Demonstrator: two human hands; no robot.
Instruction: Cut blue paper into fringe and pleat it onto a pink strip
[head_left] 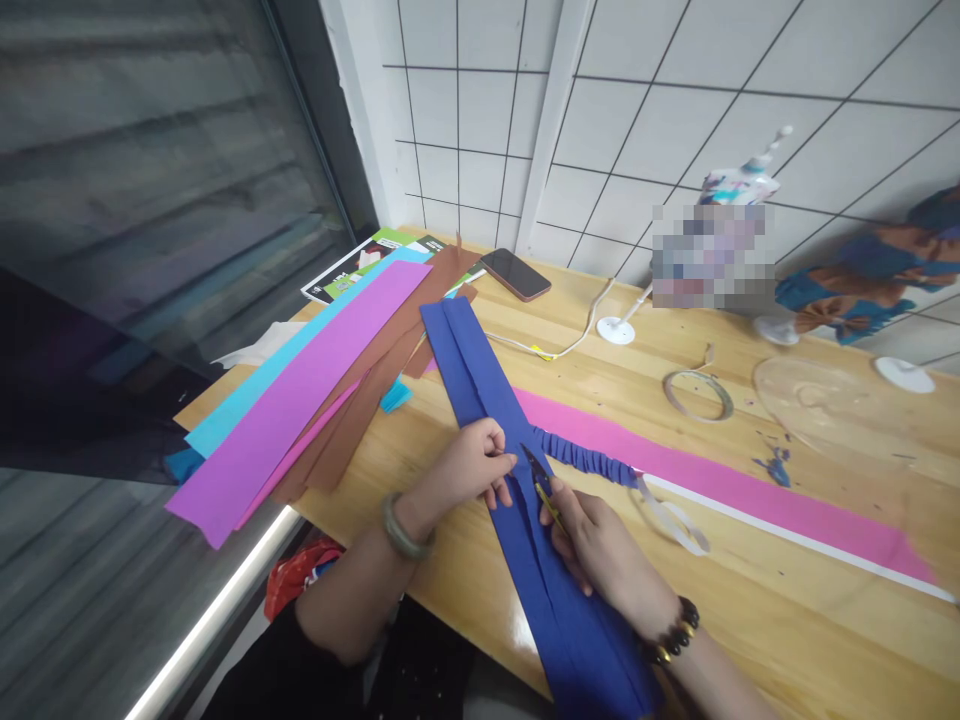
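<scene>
A long strip of dark blue crepe paper (pixel 457 365) with a lengthwise fold lies across the table toward me. Over its middle is my left hand (pixel 480 465), fingers curled and thumb pointing right; whatever the fingertips pinch is too small to make out. My right hand (pixel 604 545) grips small scissors (pixel 541 482) with dark pointed blades and a yellow handle, their tips close to my left thumb, above the blue paper. Just beyond the scissors, a gathered blue paper ruffle (pixel 585 453) rests by a pink paper strip (pixel 712 470), with a curl of whitish tape (pixel 675 520) at its end.
Purple (pixel 300 400), light blue (pixel 262 385) and brown paper strips (pixel 352 430) overhang the left table edge. A phone (pixel 516 274), a white cable (pixel 589 325), a tape roll (pixel 697 395), blue scraps (pixel 778 467) and a clear round sheet (pixel 817 405) lie farther back.
</scene>
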